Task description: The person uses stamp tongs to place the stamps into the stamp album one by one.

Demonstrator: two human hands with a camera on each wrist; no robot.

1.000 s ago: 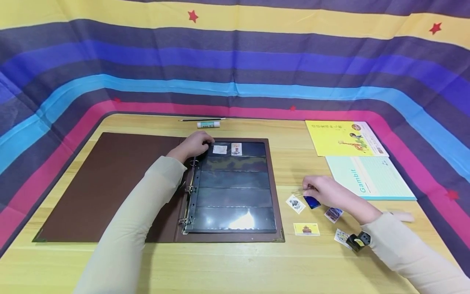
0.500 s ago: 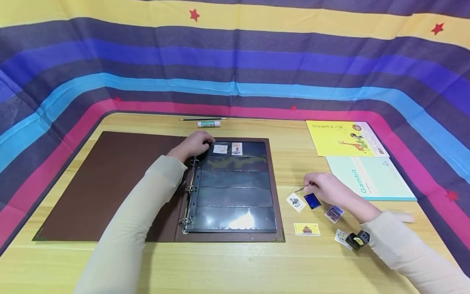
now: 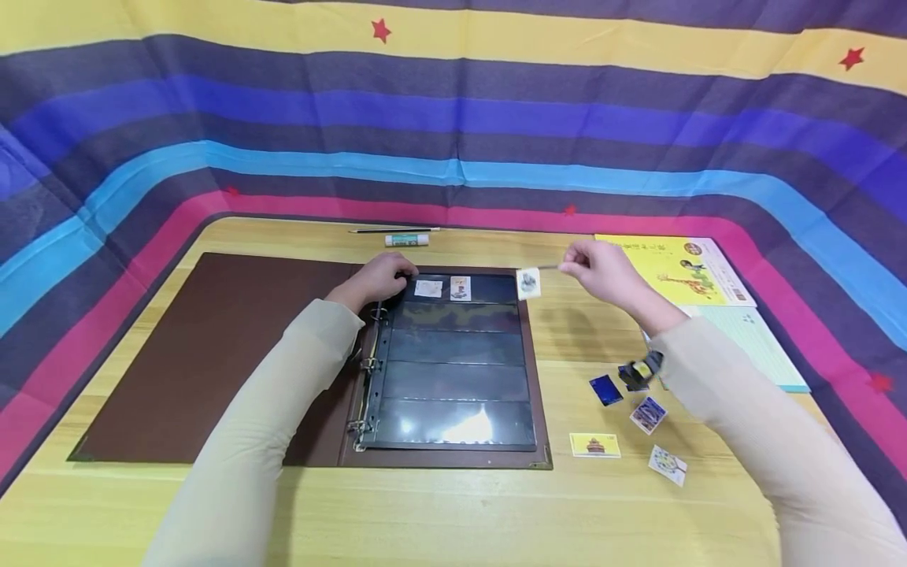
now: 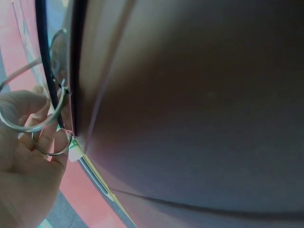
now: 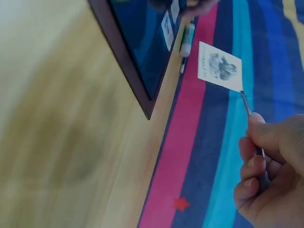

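The stamp [image 3: 528,283] is held by one corner in tweezers [image 5: 245,103], presumably to leave its face untouched, toward one o'clock of the page [image 3: 457,346]; the tweezers are clamped in the right hand [image 3: 605,272]. At eleven o'clock, the left hand [image 3: 375,279] is rested, perhaps for steadiness; any pinch cannot be made out.

Right sleeve [image 3: 737,409] cuts across the lined notebook [image 3: 765,346] here, hiding its left part, while the right hand [image 3: 598,268] covers a corner of the yellow booklet [image 3: 687,272]. Print on the glue stick [image 3: 407,239]? Too small to read! Tweezers [image 5: 245,103] vanish partly among the fingers. Left wrist view now: the left hand [image 4: 28,156] is sliced by the frame's edge, the brown binder [image 4: 199,109] blurred, cropped.
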